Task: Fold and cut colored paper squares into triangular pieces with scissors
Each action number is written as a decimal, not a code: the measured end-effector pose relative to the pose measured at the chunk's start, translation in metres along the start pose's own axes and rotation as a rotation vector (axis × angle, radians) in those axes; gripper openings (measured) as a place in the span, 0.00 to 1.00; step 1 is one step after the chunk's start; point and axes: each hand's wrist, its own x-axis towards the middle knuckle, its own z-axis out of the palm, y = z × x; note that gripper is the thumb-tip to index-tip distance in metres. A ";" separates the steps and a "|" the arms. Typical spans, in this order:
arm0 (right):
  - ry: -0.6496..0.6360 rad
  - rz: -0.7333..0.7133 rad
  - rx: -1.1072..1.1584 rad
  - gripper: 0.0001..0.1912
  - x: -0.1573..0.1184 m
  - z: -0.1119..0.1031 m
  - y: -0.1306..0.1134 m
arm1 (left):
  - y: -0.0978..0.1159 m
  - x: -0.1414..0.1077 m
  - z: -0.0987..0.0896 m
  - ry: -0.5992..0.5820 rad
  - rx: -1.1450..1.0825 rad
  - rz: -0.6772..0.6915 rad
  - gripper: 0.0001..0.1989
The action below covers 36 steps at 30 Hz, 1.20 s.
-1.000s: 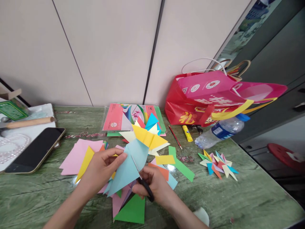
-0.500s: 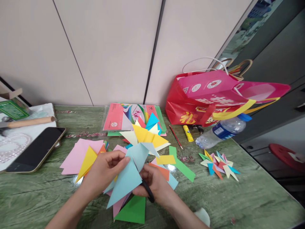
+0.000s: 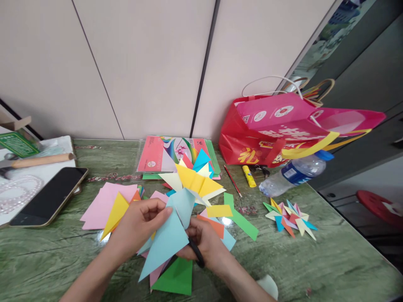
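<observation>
My left hand (image 3: 143, 222) pinches a light blue sheet of paper (image 3: 166, 245) between thumb and fingers. The sheet is split by a cut, with its upper right part curling away. My right hand (image 3: 204, 241) is wrapped round scissors (image 3: 195, 251), whose black handle shows; the blades are hidden behind the paper. Below lie a green sheet (image 3: 176, 277) and some pink paper. Just behind the hands sit yellow folded papers (image 3: 195, 180) and cut strips, among them a green strip (image 3: 244, 224) and a yellow strip (image 3: 219, 210).
Pink sheets (image 3: 108, 203) lie to the left, near a phone (image 3: 50, 197) and a hammer (image 3: 40, 160). Paper stars (image 3: 291, 218) rest at right. Farther back are a red bag (image 3: 267, 130), a water bottle (image 3: 292, 174), a glue stick (image 3: 249, 176), a pencil (image 3: 232, 180) and a paper pack (image 3: 173, 153).
The cut-away part of the light blue sheet has curled and dropped slightly toward the right hand, and the lower tip shifts a little left and down. Both hands keep their grips.
</observation>
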 end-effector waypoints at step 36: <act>-0.164 0.026 -0.041 0.26 -0.008 0.003 -0.013 | 0.004 -0.005 0.003 0.084 -0.311 -0.077 0.15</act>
